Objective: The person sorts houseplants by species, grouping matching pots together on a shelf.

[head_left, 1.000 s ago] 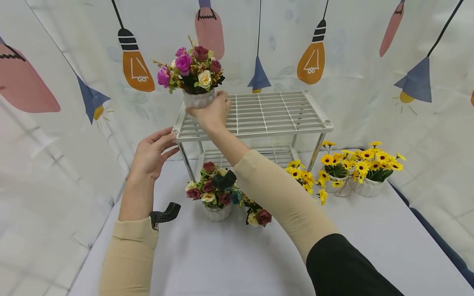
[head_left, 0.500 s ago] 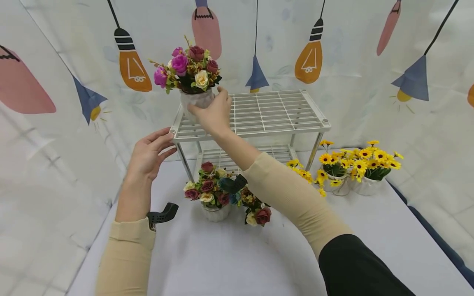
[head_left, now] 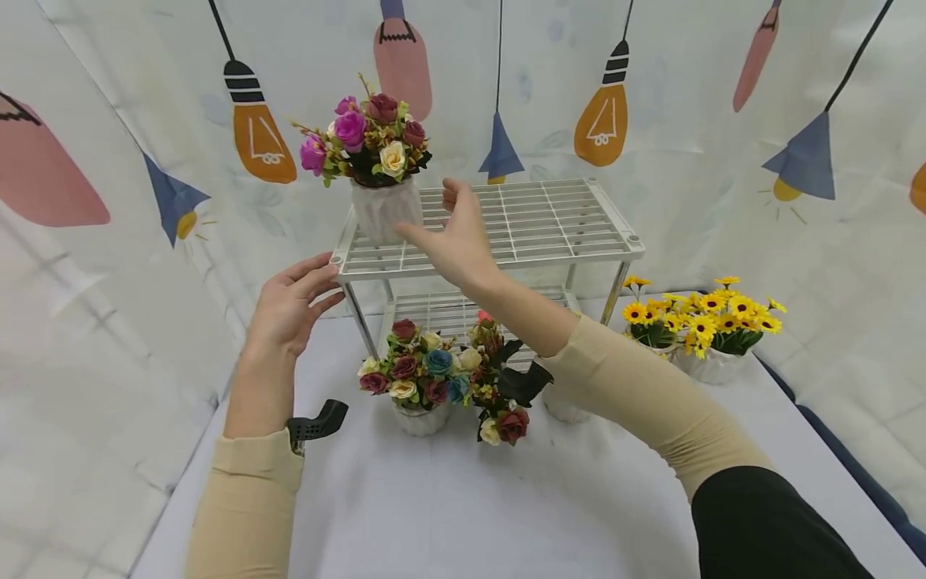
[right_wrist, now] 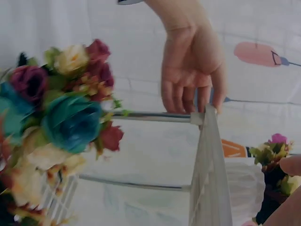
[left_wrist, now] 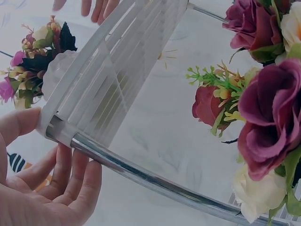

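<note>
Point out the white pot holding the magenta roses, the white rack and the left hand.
White pot (head_left: 382, 211): head view, on its side wall.
White rack (head_left: 550, 260): head view, on the top shelf's front rim.
Left hand (head_left: 288, 307): head view, on the middle of the hand.

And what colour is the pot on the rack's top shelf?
White; the pot shows best in the head view.

Head view, clock from frame centre. 11: artificial flower bunch (head_left: 369, 149), magenta, maroon, cream, in off-white textured pot (head_left: 383, 213). 1: white wire-grid rack (head_left: 615, 213), silver tubular legs (head_left: 360, 318). 7: artificial rose bunch (head_left: 412, 368), maroon, cream, teal-blue. 3: daisy-like flowers (head_left: 712, 315), yellow petals, dark centres. 12: white fabric backdrop (head_left: 456, 48), printed orange bulbs (head_left: 600, 125), blue conical lampshades (head_left: 501, 151). 8: plain beige sleeve (head_left: 246, 498). 4: plain black sleeve (head_left: 767, 523).
</note>
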The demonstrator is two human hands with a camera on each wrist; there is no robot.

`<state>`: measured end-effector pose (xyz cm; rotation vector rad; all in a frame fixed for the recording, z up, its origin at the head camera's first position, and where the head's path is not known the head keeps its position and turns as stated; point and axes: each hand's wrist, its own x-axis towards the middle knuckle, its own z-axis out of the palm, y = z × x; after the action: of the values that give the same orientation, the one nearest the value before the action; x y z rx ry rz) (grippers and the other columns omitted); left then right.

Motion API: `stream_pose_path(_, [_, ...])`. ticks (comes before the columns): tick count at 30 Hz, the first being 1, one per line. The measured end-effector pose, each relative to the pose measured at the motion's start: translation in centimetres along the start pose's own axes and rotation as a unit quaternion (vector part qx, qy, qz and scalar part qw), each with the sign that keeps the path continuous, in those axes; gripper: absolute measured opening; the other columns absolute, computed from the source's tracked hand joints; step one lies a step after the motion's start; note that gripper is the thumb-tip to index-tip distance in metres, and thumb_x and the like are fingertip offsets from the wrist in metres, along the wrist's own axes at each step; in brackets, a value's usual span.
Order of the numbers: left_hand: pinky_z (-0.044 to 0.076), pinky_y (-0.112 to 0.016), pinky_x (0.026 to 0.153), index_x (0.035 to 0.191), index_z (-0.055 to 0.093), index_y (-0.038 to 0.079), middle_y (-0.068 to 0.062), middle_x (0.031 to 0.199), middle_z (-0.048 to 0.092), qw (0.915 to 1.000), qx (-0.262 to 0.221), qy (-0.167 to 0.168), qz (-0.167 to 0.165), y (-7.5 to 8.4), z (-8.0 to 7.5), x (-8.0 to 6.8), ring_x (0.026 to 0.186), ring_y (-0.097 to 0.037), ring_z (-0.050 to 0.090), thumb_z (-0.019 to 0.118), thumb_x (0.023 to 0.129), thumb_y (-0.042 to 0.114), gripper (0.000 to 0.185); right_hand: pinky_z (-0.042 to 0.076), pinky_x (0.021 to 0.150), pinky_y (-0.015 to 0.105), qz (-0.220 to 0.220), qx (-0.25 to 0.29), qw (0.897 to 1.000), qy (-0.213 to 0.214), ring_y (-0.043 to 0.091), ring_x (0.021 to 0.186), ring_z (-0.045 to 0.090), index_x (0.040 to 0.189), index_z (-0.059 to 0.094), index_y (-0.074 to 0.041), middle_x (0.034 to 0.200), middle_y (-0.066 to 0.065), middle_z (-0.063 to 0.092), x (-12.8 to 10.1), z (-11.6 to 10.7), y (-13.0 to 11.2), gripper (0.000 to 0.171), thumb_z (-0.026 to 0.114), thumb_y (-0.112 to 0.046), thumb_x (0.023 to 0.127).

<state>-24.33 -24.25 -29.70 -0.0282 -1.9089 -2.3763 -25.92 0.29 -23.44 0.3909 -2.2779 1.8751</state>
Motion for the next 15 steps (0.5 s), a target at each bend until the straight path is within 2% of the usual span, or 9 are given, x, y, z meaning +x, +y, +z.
stream_pose_path(7, [0.055,-0.025,0.089,0.148,0.047,-0.007,-0.006,0.124,0.06,0.9998,0.017,0.005,0.001,-0.2,-0.2,-0.1,0.106,-0.018,0.061,0.075,0.097,0.019,0.063,0.039,0.112,0.032,-0.052,-0.008,0.998,-0.039,0.02,0.141,0.037,0.157,0.031,-0.006,0.155,0.007,0.036,-3.0,-2.8,1.9,0.078,0.077,-0.022,0.095])
stream_pose_path(15, [0.055,-0.025,0.09,0.149,0.047,-0.007,-0.006,0.124,0.061,0.9997,0.023,-0.002,0.003,0.0,-0.2,0.0,0.106,-0.018,0.061,0.074,0.098,0.019,0.062,0.042,0.109,0.035,-0.071,-0.002,0.996,-0.057,0.027,0.141,0.04,0.151,0.039,-0.007,0.152,0.006,0.041,-6.1,-7.2,3.8,0.063,0.073,-0.017,0.098])
